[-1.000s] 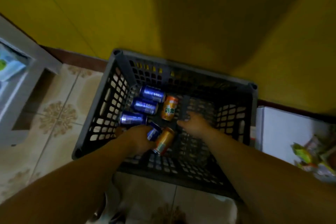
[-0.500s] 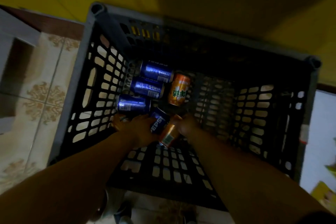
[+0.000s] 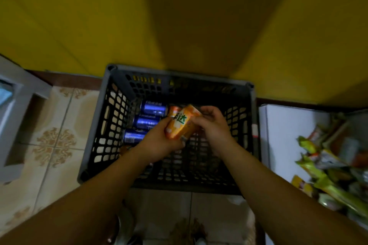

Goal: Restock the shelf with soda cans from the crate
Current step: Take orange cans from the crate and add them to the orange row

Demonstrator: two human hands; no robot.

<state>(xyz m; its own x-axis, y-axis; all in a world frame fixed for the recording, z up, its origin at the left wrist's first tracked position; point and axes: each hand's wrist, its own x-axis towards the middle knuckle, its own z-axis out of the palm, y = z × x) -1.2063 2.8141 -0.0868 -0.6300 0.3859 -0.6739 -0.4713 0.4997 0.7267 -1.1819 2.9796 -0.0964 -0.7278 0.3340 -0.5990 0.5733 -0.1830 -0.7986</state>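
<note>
Both hands hold one orange can [image 3: 182, 123] above the open crate [image 3: 254, 125]. The left hand [image 3: 159, 142] cups it from below and from the left, its fingers [image 3: 183, 142] wrapped under the can's near end. The right hand [image 3: 214, 126] grips the can's right side, with its fingers [image 3: 207, 110] curled over the far end. The can lies tilted between the two hands, its printed label facing up, clear of the crate floor.

Just beyond the left fingers a second orange can [image 3: 172, 110] lies on the crate bottom, partly hidden by the held one. To the left of the left fingers three blue cans [image 3: 146, 122] lie on their sides in a row along the crate's left wall, one behind the other. Something orange shows under the left wrist, too dim to tell what it is.

The crate stands on a tiled floor [image 3: 53, 137] against a yellow wall [image 3: 79, 16]. Well to the right of the right fingers, beside the crate, is a white box [image 3: 288, 135], with a heap of bright packets [image 3: 328, 167] past it. Well to the left of the left fingers stands a grey unit [image 3: 12, 125].
</note>
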